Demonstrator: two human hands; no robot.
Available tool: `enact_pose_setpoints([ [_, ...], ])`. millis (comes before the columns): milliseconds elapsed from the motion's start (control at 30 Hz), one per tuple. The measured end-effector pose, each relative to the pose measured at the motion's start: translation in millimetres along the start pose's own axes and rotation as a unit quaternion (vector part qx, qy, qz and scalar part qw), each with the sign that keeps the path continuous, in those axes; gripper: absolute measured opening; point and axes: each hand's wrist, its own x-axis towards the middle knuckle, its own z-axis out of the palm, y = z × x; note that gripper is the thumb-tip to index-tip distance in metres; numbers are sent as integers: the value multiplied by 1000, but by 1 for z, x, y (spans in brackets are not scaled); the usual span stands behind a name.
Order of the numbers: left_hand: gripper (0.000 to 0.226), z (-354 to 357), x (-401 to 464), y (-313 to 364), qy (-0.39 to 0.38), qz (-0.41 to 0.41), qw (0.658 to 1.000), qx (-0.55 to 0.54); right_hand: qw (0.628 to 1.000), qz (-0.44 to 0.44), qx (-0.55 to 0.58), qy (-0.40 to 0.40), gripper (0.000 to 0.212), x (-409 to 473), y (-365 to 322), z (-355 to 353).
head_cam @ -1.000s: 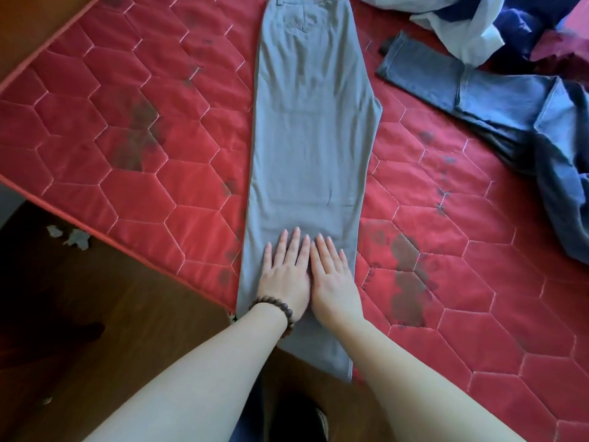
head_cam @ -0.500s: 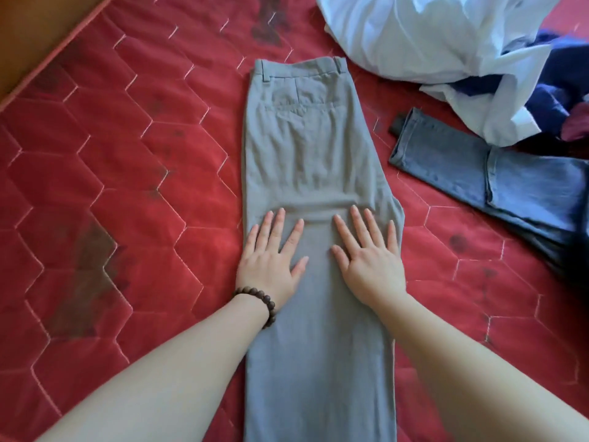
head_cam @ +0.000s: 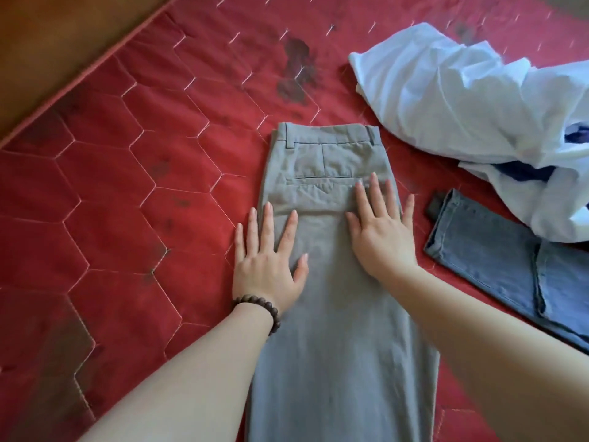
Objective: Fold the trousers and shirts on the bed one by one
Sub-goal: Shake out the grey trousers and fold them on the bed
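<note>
Fingers (head_cam: 266,218) spread flat, gripping nothing, pressing grey trousers (head_cam: 331,256) below the waistband, on the red mattress (head_cam: 127,186).
Left hand (head_cam: 266,269) half off the trousers' edge; uneven smoothing risks dragging them askew.

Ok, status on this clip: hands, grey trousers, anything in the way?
Left hand and right hand open, flat on grey trousers. Trousers lie lengthwise, not yet folded across. White shirt and jeans lie apart, to the right.

You have a red quilted bed (head_cam: 134,199) carrying grey trousers (head_cam: 331,330) laid flat lengthwise at centre, waistband at the far end. To the right lie blue jeans (head_cam: 497,250), with a crumpled white shirt (head_cam: 446,90) at far right.
</note>
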Motion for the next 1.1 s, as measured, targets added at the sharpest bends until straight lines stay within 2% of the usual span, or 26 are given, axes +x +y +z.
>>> enact_pose_setpoints([
  [100, 73, 1, 2, -1, -4, 2, 1000, -7, 978, -206, 15, -32, 56, 26, -29, -5],
  [167, 74, 2, 2, -2, -2, 2, 1000, -12, 962, -265, 11, -64, 55, 48, -42, -4],
  [300, 75, 2, 3, -3, -5, 7, 1000, -30, 981, -187, 9, -53, 52, 102, -51, -4],
  [400, 74, 1, 2, -4, -7, 13, 999, -33, 982, -141, 124, -17, 58, 134, -59, -16],
  [467, 75, 0, 2, -5, -9, 17, 999, -38, 970, -172, 170, -22, 59, 152, -65, -27],
  [567, 75, -2, 2, -6, -18, 18, 998, -49, 957, -205, 192, -73, 45, 168, -73, -33],
  [700, 73, -4, 1, -6, -28, 18, 997, -63, 943, -144, 300, -21, 20, 178, -83, -44],
  [767, 74, -5, 2, -7, -30, 17, 997, -68, 931, -132, 338, -24, 15, 181, -85, -45],
  [867, 74, -5, 2, -6, -35, 16, 997, -67, 952, -125, 279, -36, 16, 184, -87, -40],
  [933, 74, -5, 2, -6, -34, 17, 997, -70, 966, -124, 224, 22, 23, 181, -91, -40],
  [1033, 75, -4, 1, -6, -33, 15, 997, -66, 960, -150, 183, 147, 22, 157, -104, -40],
  [1100, 77, -4, 0, -6, -36, 14, 997, -63, 953, -189, 167, 165, 22, 137, -105, -30],
])
